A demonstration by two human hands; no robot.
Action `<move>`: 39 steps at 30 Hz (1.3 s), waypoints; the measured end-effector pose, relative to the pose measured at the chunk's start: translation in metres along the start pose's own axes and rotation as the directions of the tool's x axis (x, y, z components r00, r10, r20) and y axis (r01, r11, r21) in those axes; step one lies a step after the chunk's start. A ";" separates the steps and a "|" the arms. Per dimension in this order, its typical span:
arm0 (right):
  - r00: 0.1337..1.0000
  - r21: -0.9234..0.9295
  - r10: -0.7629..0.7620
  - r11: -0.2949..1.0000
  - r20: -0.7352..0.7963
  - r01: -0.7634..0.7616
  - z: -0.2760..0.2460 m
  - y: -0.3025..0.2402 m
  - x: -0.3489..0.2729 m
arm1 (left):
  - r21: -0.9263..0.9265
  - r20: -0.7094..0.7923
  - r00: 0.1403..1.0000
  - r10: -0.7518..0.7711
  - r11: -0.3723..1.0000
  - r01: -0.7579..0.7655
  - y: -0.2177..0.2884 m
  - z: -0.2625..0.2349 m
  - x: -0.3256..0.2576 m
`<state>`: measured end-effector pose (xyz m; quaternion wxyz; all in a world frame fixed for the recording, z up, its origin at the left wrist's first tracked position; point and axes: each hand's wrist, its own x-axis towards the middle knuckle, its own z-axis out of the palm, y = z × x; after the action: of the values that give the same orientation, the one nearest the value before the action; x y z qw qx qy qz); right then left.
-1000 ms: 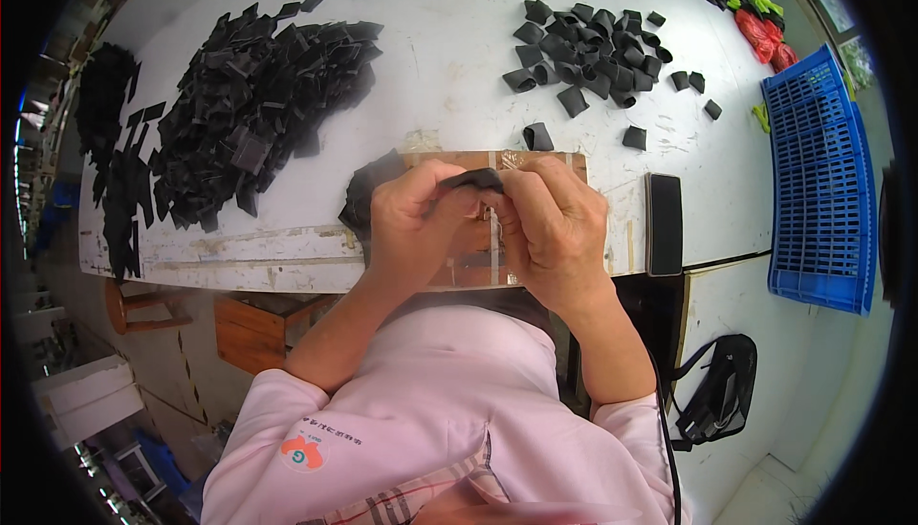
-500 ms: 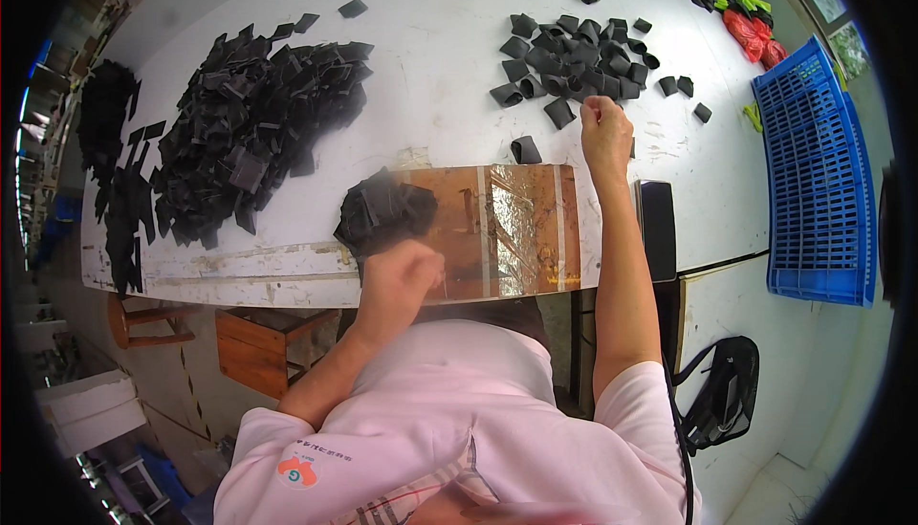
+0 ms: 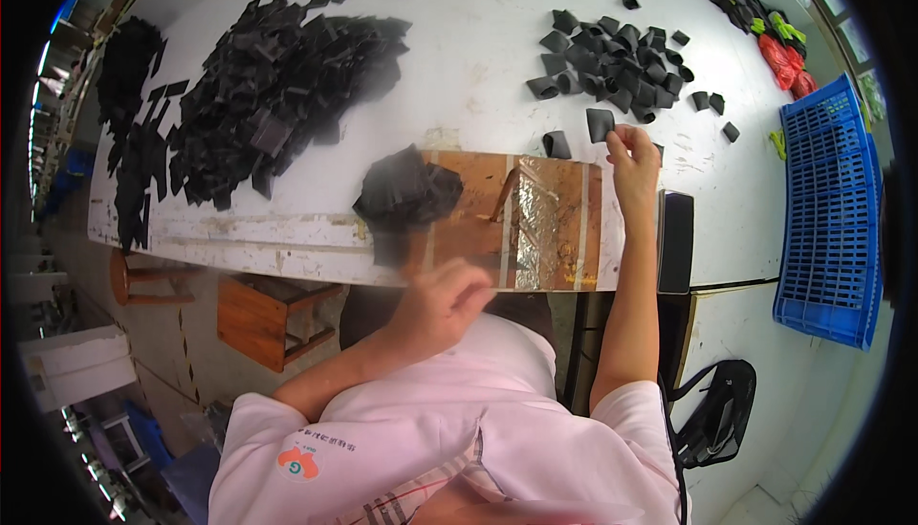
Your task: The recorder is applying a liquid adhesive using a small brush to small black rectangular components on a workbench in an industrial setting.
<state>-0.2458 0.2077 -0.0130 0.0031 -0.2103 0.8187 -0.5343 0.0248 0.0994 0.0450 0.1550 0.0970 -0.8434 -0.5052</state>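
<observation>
At upper right of the frame, a folded black piece (image 3: 601, 123) is pinched by the right hand (image 3: 633, 157) beside the finished pile (image 3: 617, 61), seemingly being laid down, while the left hand (image 3: 442, 303), fingers loosely curled and empty, is held near the flat stack (image 3: 406, 190), whence a fresh piece would need taking.

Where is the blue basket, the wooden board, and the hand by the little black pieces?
blue basket (image 3: 830, 219), head view, on its ribbed floor.
wooden board (image 3: 545, 224), head view, on its shiny middle.
right hand (image 3: 633, 154), head view, on its back.
</observation>
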 end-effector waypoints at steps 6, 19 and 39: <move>0.937 0.372 0.067 0.906 0.344 -0.202 -0.022 -0.092 -0.094 | 0.349 -0.070 0.910 0.409 0.864 -0.362 0.018 0.024 0.033; 0.876 0.654 0.060 0.640 0.479 -0.402 -0.023 -0.109 -0.155 | -0.665 -0.029 0.957 -0.288 0.721 0.197 0.021 0.013 0.005; 0.941 0.460 -0.186 0.887 0.283 0.037 -0.030 -0.125 -0.205 | -0.784 0.044 0.986 -0.163 0.606 0.135 0.032 0.011 -0.038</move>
<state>-0.0234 0.2626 0.0639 0.1525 -0.3348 0.6482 -0.6666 0.0564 0.1354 0.0619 0.1524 0.0974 -0.5250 -0.8316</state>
